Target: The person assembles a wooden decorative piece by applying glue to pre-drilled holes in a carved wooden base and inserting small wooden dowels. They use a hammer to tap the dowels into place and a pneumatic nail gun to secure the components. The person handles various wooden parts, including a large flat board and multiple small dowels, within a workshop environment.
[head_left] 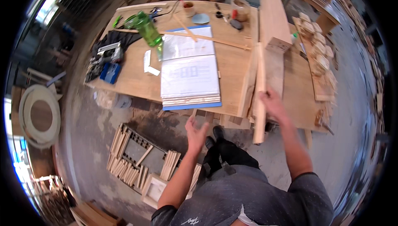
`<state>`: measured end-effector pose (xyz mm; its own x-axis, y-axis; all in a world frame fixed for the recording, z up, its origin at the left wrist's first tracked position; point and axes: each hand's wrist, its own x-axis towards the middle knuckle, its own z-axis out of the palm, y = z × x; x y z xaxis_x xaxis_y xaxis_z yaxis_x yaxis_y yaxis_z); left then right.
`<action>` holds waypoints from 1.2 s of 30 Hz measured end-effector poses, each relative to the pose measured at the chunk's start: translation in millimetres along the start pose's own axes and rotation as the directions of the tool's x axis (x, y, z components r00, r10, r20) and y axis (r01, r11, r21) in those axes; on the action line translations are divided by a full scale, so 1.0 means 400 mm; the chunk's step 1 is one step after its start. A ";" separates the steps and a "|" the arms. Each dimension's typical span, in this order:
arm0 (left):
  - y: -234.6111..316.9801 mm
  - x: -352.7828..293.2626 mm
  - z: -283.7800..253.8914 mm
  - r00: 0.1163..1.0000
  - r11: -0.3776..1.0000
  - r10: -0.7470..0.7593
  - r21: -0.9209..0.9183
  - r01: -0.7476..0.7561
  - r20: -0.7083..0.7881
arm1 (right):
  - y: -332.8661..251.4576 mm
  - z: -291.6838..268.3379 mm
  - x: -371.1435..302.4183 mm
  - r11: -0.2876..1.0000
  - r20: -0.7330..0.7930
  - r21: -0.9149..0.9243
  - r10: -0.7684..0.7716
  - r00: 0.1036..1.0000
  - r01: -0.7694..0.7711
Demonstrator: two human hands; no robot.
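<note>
A long pale wooden bar (pixel 259 101) lies lengthwise along the right part of the workbench, its near end sticking out past the bench edge. My right hand (pixel 272 103) is closed at the bar's right side, with the fingers curled against it; their exact grip is partly hidden. In front of the bench my left hand (pixel 196 134) hovers, slightly blurred, with thumb and fingers apart and nothing seen in it. Just beyond it is an open folder of drawings (pixel 190 76) with blue edges. A thick wooden block (pixel 274 23) sits beyond the bar.
The workbench (pixel 232 68) also carries a green plastic bottle (pixel 146 29), thin wooden strips (pixel 224 42), a blue box (pixel 110 73) and a jar (pixel 240 9). Carved wooden pieces (pixel 319 49) line the right side. On the floor, a crate (pixel 137 132) holds many wooden sticks.
</note>
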<state>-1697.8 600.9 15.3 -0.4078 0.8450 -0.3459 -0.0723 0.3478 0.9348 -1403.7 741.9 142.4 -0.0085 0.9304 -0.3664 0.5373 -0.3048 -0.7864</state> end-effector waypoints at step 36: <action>0.275 0.398 0.126 0.808 0.632 -0.538 -0.517 0.576 0.242 | -0.373 0.112 0.476 0.798 -0.007 0.429 -0.466 0.885 0.424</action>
<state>-1724.6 794.2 59.0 -0.0698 0.5939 -0.8015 -0.7517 0.4969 0.4336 -1523.2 955.4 167.8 -0.2519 0.9666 0.0463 0.0632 0.0642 -0.9959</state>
